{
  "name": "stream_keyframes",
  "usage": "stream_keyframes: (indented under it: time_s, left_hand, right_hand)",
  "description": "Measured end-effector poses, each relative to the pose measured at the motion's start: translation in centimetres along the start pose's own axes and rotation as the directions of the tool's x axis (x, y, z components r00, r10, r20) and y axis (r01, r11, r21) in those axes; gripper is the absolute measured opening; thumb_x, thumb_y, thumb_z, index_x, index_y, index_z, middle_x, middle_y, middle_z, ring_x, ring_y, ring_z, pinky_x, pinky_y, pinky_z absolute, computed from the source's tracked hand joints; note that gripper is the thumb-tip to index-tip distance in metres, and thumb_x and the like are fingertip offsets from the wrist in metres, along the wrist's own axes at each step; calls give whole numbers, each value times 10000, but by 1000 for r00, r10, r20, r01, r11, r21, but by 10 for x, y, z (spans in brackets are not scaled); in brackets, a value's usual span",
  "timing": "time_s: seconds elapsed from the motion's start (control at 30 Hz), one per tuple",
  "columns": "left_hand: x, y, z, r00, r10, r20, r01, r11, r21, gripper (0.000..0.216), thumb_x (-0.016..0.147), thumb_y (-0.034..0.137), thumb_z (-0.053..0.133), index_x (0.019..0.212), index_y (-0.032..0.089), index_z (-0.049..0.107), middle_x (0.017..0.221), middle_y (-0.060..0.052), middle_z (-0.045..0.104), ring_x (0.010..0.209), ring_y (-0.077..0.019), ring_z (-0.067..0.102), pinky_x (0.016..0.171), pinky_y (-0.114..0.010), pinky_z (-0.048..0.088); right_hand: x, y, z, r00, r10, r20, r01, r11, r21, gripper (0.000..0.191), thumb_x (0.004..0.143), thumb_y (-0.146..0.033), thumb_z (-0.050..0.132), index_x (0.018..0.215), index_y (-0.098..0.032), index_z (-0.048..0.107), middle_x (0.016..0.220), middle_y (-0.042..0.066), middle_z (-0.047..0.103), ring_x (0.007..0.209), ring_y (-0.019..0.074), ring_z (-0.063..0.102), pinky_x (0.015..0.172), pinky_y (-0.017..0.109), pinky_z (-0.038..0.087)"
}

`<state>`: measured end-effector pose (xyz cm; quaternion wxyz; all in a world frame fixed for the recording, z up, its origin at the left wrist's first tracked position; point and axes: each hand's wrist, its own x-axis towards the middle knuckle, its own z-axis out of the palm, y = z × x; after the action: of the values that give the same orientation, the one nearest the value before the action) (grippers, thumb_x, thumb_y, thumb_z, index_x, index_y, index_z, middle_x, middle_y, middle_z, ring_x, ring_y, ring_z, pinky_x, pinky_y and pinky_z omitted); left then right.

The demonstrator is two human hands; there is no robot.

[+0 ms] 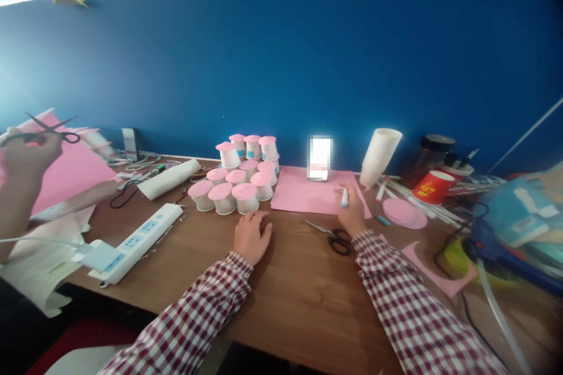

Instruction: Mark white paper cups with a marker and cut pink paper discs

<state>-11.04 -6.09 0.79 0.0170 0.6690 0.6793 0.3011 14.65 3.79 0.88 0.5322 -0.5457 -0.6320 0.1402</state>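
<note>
My left hand (251, 237) lies flat on the wooden table (299, 293), fingers spread, holding nothing, just in front of a cluster of several upturned paper cups with pink tops (240, 176). My right hand (352, 211) is closed round a blue-and-white marker (344, 197), resting at the near edge of a pink paper sheet (308, 193). Black-handled scissors (332, 235) lie on the table just left of my right wrist.
A stack of white cups (379, 155), pink paper discs (402, 212), a red cup (433, 186) and a glue gun (497, 246) sit at right. A white power strip (136, 240) lies at left. Another person's hand (26, 155) holds scissors (48, 132) over pink paper at far left.
</note>
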Motion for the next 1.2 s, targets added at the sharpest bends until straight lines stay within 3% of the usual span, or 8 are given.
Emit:
stream_keyframes:
  time_s: [0.17,0.37,0.5,0.6,0.67,0.87,1.03,1.2]
  left_hand:
    - [-3,21,3,985,171,14,-169,981,-99,236,789,271,506,989,219,620,1060,-77,603,980,-241,537,880,-396,404]
    - [7,45,3,960,277,35,-269,952,-144,210,789,234,517,968,215,627,983,-55,641,960,-228,549,887,-408,397]
    - [20,56,16,965,262,-17,-253,907,-337,200,805,223,503,964,188,619,966,-61,650,922,-192,579,868,-356,437]
    - [31,61,35,977,199,-81,-213,859,-465,213,822,222,475,976,169,613,959,-82,649,909,-185,592,836,-336,464]
    - [38,62,45,978,177,-109,-208,828,-521,203,817,214,476,952,168,620,934,-85,654,872,-183,599,776,-320,485]
    - [50,56,50,977,-26,-211,-133,701,-701,166,807,235,497,875,168,633,851,-69,656,739,-145,600,644,-256,480]
    - [54,43,50,922,-296,-250,-24,600,-800,150,813,240,481,931,166,535,865,-57,611,793,-143,588,726,-277,467]
    - [55,43,52,905,-328,-270,-25,593,-805,118,810,249,481,899,171,475,791,-29,549,722,-133,558,704,-275,459]
  right_hand:
    - [0,0,0,1000,9,0,-9,1000,-1,323,804,-290,451,1093,-167,523,979,111,673,872,231,630,785,381,475]
    - [0,-3,-2,999,37,15,-37,999,25,335,814,-346,453,1081,-162,534,1003,120,663,894,234,617,807,390,460]
    - [2,-17,-6,992,128,2,-126,974,190,363,817,-431,457,1058,-170,535,975,116,663,852,215,625,747,371,486]
    - [1,-38,-6,968,215,127,-249,883,397,414,833,-473,424,1141,-198,461,873,70,677,714,165,643,621,307,509]
    - [2,-51,-1,963,183,200,-249,885,392,381,842,-452,427,1131,-205,460,856,58,676,702,157,644,592,285,508]
    - [22,-59,45,945,-90,316,64,994,93,261,772,-267,570,1018,-191,531,956,73,652,867,188,638,773,340,494]
    - [46,-54,104,923,-112,369,125,992,-13,402,743,-251,609,1122,-217,478,980,55,652,824,183,640,737,335,501]
    - [52,-58,149,898,-125,421,148,989,-21,544,690,-237,647,1190,-231,434,1051,45,637,917,199,617,776,326,482]
